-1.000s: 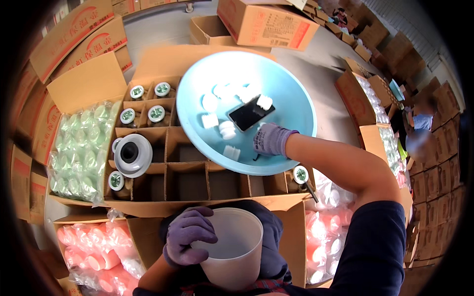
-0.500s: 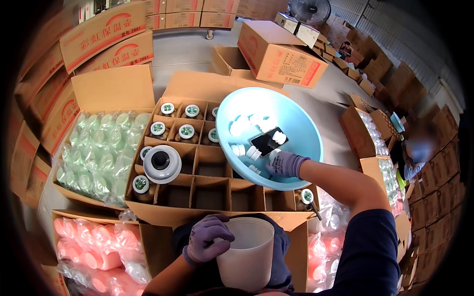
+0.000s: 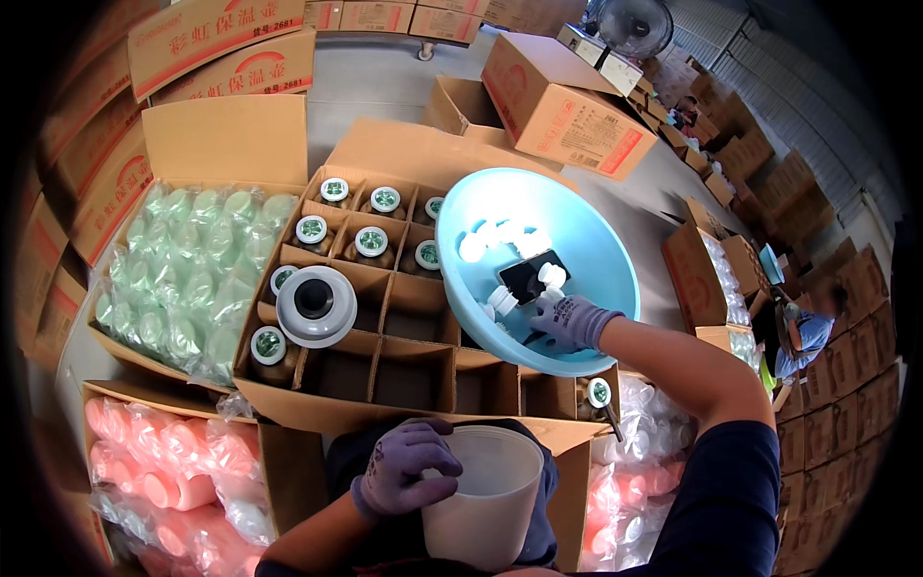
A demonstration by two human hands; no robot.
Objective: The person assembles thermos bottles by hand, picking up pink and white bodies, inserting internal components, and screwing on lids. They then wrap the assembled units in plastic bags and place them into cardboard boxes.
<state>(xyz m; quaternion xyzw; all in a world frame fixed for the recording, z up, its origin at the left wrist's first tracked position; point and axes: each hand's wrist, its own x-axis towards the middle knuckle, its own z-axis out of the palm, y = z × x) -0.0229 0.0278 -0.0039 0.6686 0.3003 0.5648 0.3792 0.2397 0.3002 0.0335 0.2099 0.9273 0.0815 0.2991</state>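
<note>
My left hand [image 3: 409,468], in a purple knit glove, grips the left rim of a white plastic bucket [image 3: 481,519] between my legs. My right hand [image 3: 574,322], gloved alike, reaches into a light-blue basin [image 3: 615,250]. Its fingers are curled down among white ribbed stoppers [image 3: 502,299]; what they hold, if anything, is hidden. One white stopper [image 3: 551,276] lies right by the fingertips, beside a black phone [image 3: 524,279]. The basin rests on a divided carton [image 3: 413,375], where bottles with green-and-white tops [image 3: 371,241] stand in several compartments.
A grey-white round piece with a dark centre [image 3: 315,306] sits on the carton's left side. Boxes of bagged green cups [image 3: 192,279] and bagged pink cups [image 3: 178,471] stand at left. Stacked cartons [image 3: 226,48] and a fan [image 3: 635,27] are behind; a person [image 3: 808,332] works at right.
The whole view has shifted slightly. My right hand has moved a little across the basin, over a spot where a stopper lay. My left hand stays on the bucket rim.
</note>
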